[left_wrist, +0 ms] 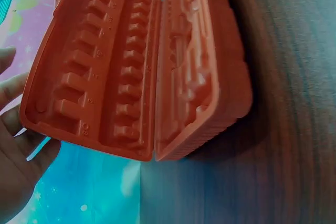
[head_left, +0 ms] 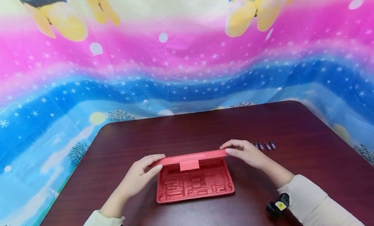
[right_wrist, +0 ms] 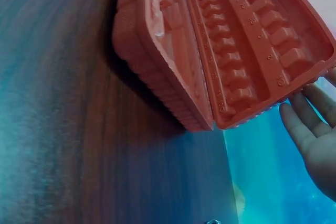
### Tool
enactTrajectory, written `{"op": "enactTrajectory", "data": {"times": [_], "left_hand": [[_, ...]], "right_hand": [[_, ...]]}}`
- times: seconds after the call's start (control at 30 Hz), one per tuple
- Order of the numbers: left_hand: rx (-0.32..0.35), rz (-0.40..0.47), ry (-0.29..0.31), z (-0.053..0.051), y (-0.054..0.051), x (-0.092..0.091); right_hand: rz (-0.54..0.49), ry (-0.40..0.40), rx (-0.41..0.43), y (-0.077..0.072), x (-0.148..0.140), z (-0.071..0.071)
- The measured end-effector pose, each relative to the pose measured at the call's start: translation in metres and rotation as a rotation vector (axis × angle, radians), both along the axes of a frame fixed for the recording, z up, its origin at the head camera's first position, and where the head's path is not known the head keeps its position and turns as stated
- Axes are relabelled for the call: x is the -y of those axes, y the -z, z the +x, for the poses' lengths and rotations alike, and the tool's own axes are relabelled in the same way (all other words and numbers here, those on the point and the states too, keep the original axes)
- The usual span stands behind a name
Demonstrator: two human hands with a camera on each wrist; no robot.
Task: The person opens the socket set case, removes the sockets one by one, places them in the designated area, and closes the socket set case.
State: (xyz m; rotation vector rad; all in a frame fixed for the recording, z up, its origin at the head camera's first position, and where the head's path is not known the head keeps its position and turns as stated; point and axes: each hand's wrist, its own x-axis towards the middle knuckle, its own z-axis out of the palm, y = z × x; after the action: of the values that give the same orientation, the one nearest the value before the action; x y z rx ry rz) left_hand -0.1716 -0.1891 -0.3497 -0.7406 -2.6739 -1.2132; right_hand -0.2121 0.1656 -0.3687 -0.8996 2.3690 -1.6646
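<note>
A red plastic tool case stands partly open on the table in the head view, its hinge at the far side. Moulded recesses fill its base (head_left: 195, 185). The raised lid (head_left: 210, 154) has a latch tab (head_left: 189, 165) at the middle of its front edge. My left hand (head_left: 138, 175) holds the lid's left corner, thumb in front and fingers over the top. At the right corner my right hand (head_left: 248, 153) grips the lid in a similar way. Both wrist views show rows of numbered slots inside the lid (left_wrist: 113, 61), with fingers behind its edge.
Several small metal sockets or bits (head_left: 267, 146) lie in a row on the dark wood table (head_left: 140, 138), just beyond the right hand. A black device with a yellow label (head_left: 280, 205) sits at the right cuff. A printed cloth (head_left: 187, 57) hangs behind the table.
</note>
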Motion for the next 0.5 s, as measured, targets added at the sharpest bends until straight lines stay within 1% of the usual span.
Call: {"op": "enactTrajectory", "data": {"times": [0.13,0.2,0.27,0.33,0.5], "left_hand": [[0.014,-0.132,0.036,0.002,0.001,-0.001],[0.024,-0.205,0.068,0.003,0.002,-0.003],[0.034,-0.271,0.104,0.004,0.002,-0.005],[0.039,-0.335,0.14,0.005,0.003,-0.008],[-0.016,-0.497,0.205,0.008,0.009,-0.02]], "right_hand": [[0.074,-0.046,-0.006,0.0,-0.001,0.004],[0.133,-0.049,-0.024,0.001,-0.002,0.007],[0.166,-0.05,-0.039,0.002,-0.002,0.01],[0.191,-0.039,-0.035,0.004,-0.001,0.013],[0.251,-0.007,-0.059,0.011,0.002,0.018]]}}
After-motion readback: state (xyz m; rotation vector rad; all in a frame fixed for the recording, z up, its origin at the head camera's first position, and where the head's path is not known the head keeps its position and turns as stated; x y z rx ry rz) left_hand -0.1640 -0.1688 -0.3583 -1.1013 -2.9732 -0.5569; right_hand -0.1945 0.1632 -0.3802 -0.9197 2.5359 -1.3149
